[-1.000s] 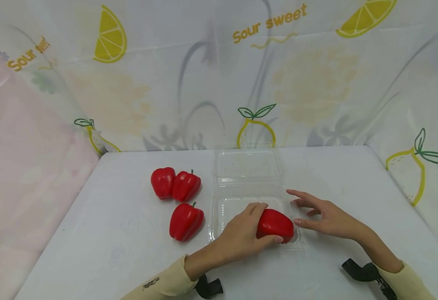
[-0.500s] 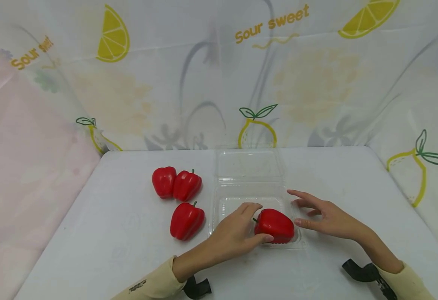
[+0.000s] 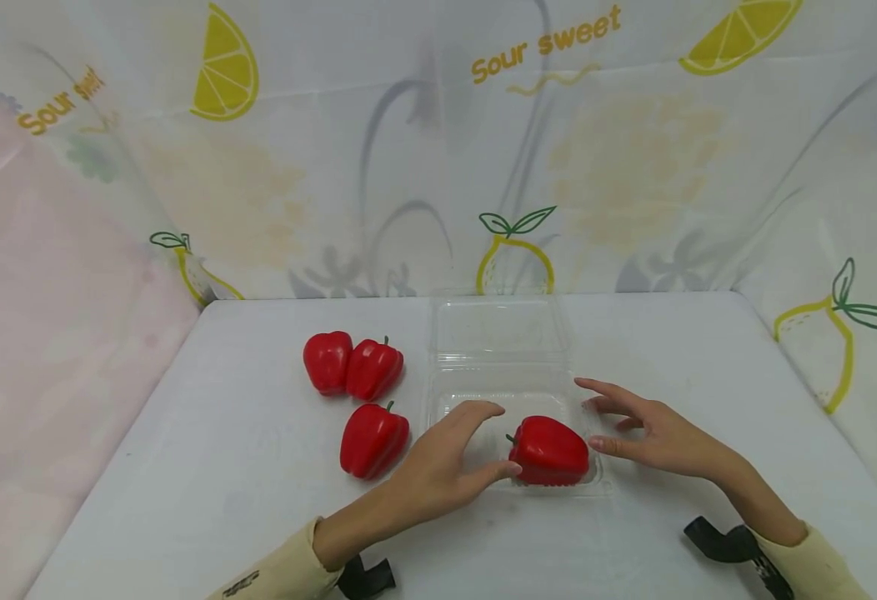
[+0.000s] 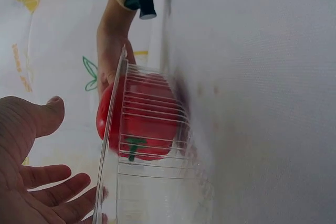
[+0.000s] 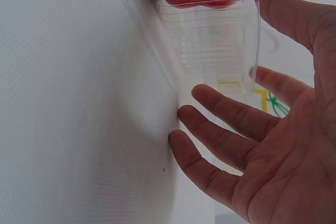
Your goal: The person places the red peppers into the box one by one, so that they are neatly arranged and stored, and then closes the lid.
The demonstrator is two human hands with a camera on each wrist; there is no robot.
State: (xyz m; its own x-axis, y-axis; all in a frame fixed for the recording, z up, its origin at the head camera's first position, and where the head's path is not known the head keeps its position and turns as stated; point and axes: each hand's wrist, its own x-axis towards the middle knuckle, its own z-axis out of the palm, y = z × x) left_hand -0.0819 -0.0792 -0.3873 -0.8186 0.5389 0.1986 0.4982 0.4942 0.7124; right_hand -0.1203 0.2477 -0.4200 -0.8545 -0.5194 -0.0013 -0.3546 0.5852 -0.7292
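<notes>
A red bell pepper [image 3: 548, 451] with a green stem lies on its side in the front right of a clear plastic clamshell box [image 3: 449, 379], whose lid is folded back flat. Just left of that pepper, my left hand [image 3: 438, 467] hovers over the box with fingers spread and nothing in them. In the left wrist view the pepper [image 4: 149, 114] shows through the ribbed wall, apart from the fingers. My right hand [image 3: 652, 437] is by the box's right side, fingers loosely spread, thumb and a fingertip at the rim.
Left of the box, several more red peppers lie on the white table [image 3: 221, 467]: two side by side [image 3: 328, 363] at the back and one pepper [image 3: 374, 442] nearer. A lemon-print cloth [image 3: 378, 150] hangs behind the table.
My left hand has let go of the pepper in the box and drawn back to the left. The pepper stays in the box; my right hand has kept its place.
</notes>
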